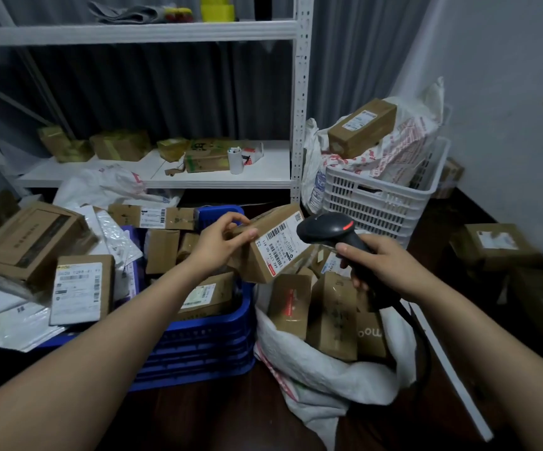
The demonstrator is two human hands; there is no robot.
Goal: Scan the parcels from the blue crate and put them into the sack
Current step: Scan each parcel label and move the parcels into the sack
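At frame centre, the left grip (221,244) grasps one labelled parcel (275,252) above where one blue crate (205,325) meets one white sack (322,380). The right grip (385,266) clasps one black scanner (330,229) just beside it. At least three cartons (331,317) stand in the sack.

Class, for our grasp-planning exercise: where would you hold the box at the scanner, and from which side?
Grip the box at its bare left end, coming from the left, as the left hand does. The box is long and tilted, with its label facing the scanner in the right hand; a grip at that end leaves it uncovered.
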